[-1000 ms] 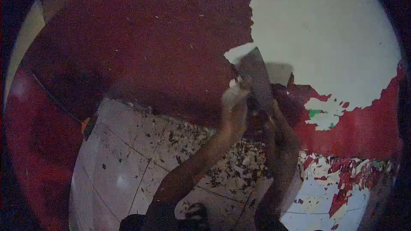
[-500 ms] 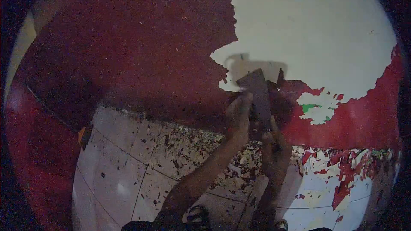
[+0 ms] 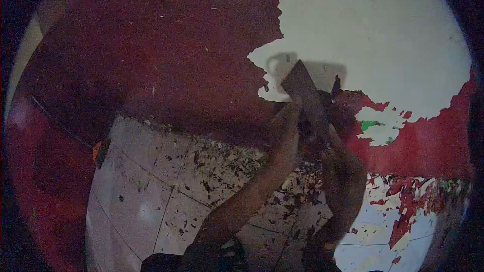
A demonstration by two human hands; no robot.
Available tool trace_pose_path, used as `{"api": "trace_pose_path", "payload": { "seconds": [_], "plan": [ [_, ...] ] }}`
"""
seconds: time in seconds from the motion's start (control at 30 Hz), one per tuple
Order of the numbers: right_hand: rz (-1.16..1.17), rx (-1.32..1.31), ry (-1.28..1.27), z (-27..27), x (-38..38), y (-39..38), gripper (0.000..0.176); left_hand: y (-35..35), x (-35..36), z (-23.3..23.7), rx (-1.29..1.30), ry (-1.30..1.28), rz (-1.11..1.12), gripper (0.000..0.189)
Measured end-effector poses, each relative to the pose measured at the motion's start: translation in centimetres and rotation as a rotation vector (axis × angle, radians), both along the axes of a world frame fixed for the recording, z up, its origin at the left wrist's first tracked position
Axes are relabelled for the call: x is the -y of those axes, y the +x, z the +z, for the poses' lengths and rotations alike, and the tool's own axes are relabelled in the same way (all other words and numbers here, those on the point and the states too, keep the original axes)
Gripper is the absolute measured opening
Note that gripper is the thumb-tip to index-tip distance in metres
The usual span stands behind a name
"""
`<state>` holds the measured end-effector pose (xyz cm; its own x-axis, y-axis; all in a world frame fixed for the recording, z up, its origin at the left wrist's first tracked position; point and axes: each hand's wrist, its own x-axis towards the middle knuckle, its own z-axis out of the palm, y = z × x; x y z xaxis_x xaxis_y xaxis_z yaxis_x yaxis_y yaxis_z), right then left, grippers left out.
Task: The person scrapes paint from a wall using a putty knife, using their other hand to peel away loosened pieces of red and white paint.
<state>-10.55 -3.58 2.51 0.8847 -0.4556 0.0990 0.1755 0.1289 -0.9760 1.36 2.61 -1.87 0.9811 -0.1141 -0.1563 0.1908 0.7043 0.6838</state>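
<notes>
A flat, dark scraper (image 3: pixel 306 89) points up and leftward against the wall, its upper end over the bare pale patch (image 3: pixel 363 25). My right hand (image 3: pixel 337 148) is wrapped around its lower part; the handle is mostly hidden in shadow. Against the left side of the scraper, my left hand (image 3: pixel 290 121) presses with closed fingers, partly dark and blurred. Dark red paint (image 3: pixel 176 45) with a ragged edge borders the pale patch on the left. Below and right of the blade, a strip of brighter red paint (image 3: pixel 418 146) still covers the wall.
Paint flakes (image 3: pixel 222 166) litter the tiled floor (image 3: pixel 136 206) along the wall's foot. Larger red peelings (image 3: pixel 403 216) lie at the right. A small orange object (image 3: pixel 97 152) sits by the wall at left. A cast shadow (image 3: pixel 322 73) falls around the blade.
The scraper has shifted slightly up and tilted further to the left. My right hand and forearm have swung to the right; my left hand has risen a little with the blade.
</notes>
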Motion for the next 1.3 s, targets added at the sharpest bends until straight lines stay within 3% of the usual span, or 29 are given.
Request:
{"api": "trace_pose_path", "payload": {
  "seconds": [0.07, 0.1, 0.17, 0.23, 0.3, 0.37, 0.4, 0.43, 0.47, 0.5, 0.57, 0.63, 0.7, 0.77, 0.83, 0.87, 0.93, 0.97, 1.0, 1.03, 1.07, 1.1, 1.13, 1.17, 1.2, 1.27, 1.3],
  "plan": [
    [-0.006, 0.059, -0.028, -0.4, 0.0, 0.5, 0.036, 0.7, -1.3, -2.5, 0.242, 0.017, -0.070, 0.038],
    [-0.004, 0.127, -0.324, -1.4, 0.2, 1.4, 0.036, 0.1, -1.6, -1.2, 0.287, 0.045, -0.084, 0.038],
    [0.021, 0.087, -0.586, -1.7, 0.9, 1.0, 0.037, -1.1, -2.6, 2.2, 0.088, 0.196, -0.032, 0.039],
    [0.048, -0.010, -0.535, -0.6, 1.4, 0.3, 0.038, -0.4, -1.6, -1.3, 0.213, 0.224, -0.035, 0.040],
    [0.051, 0.073, -0.482, -1.7, 0.3, 1.9, 0.038, 0.0, -1.5, -0.2, 0.262, 0.203, 0.017, 0.041],
    [0.057, 0.126, -0.566, -2.1, -0.3, 2.3, 0.037, 0.7, -3.3, 2.9, 0.210, 0.146, 0.111, 0.042],
    [0.064, 0.109, -0.676, -0.7, -0.3, 1.8, 0.037, 0.1, -3.5, 1.9, 0.249, 0.141, 0.046, 0.042],
    [0.049, 0.119, -0.632, -0.5, -0.4, 1.6, 0.036, -0.5, -3.7, 1.0, 0.289, 0.137, -0.019, 0.042],
    [0.034, 0.129, -0.589, -0.4, -0.5, 1.5, 0.036, 0.8, -3.1, -2.8, 0.218, 0.077, -0.088, 0.042],
    [0.005, 0.156, -0.392, -2.0, -0.3, 0.9, 0.036, 1.3, -3.1, -2.9, 0.184, 0.099, -0.084, 0.041],
    [-0.031, 0.183, -0.392, -2.1, -0.2, 1.3, 0.036, 1.2, -3.3, -0.3, 0.145, 0.224, -0.002, 0.040],
    [-0.062, 0.154, -0.773, -0.5, -0.4, 1.9, 0.037, 0.7, -3.1, 0.9, 0.095, 0.286, 0.061, 0.040],
    [0.092, 0.048, -0.456, -2.0, 0.9, 0.8, 0.037, 0.7, -3.0, 0.2, 0.110, 0.217, 0.049, 0.040],
    [0.120, 0.034, -0.388, -1.6, 0.9, 1.3, 0.038, 1.9, -2.5, -2.6, 0.298, 0.175, 0.039, 0.040],
    [0.067, 0.056, -0.530, -0.9, -0.1, 1.8, 0.037, 1.7, -2.6, -2.0, 0.357, 0.191, 0.040, 0.041],
    [0.050, 0.072, -0.582, -0.7, -0.3, 1.9, 0.037, 0.5, -3.4, 1.7, 0.287, 0.223, 0.037, 0.042],
    [0.060, 0.150, -0.516, -0.7, -0.2, 2.1, 0.037, 1.4, -3.2, 0.0, 0.251, 0.270, 0.098, 0.044],
    [0.069, 0.186, -0.435, -0.9, -0.2, 1.9, 0.037, 4.2, -2.5, -6.2, 0.293, 0.282, 0.166, 0.044],
    [0.087, 0.233, -0.267, -1.7, 0.1, 1.8, 0.037, 4.7, -2.3, -5.9, 0.296, 0.271, 0.210, 0.045],
    [0.091, 0.235, -0.291, -2.1, -0.2, 2.4, 0.036, 5.2, -2.1, -5.5, 0.298, 0.262, 0.254, 0.045],
    [0.095, 0.237, -0.315, -2.6, -0.5, 3.1, 0.036, 2.2, -2.1, 0.6, 0.234, 0.238, 0.265, 0.046],
    [0.078, 0.194, -0.530, -2.5, -1.5, 4.8, 0.036, 0.7, -2.9, 4.2, 0.165, 0.214, 0.273, 0.047],
    [0.067, 0.174, -0.618, -2.3, -1.5, 4.6, 0.035, 2.5, -5.4, 2.9, 0.122, 0.083, 0.168, 0.049],
    [0.053, 0.155, -0.707, -2.1, -1.6, 4.4, 0.034, 1.9, -5.2, 2.9, 0.111, 0.136, 0.131, 0.046],
    [0.047, 0.173, -0.667, -1.2, -1.5, 2.8, 0.033, 1.1, -5.0, 3.3, 0.108, 0.193, 0.096, 0.043],
    [0.025, 0.137, -0.553, -1.2, -1.3, 1.1, 0.032, 1.6, -5.1, -0.9, 0.222, 0.375, -0.005, 0.032],
    [0.008, 0.077, -0.481, -2.3, 0.4, 0.6, 0.031, 2.0, -4.0, -2.0, 0.248, 0.270, -0.029, 0.029]
  ]
}}
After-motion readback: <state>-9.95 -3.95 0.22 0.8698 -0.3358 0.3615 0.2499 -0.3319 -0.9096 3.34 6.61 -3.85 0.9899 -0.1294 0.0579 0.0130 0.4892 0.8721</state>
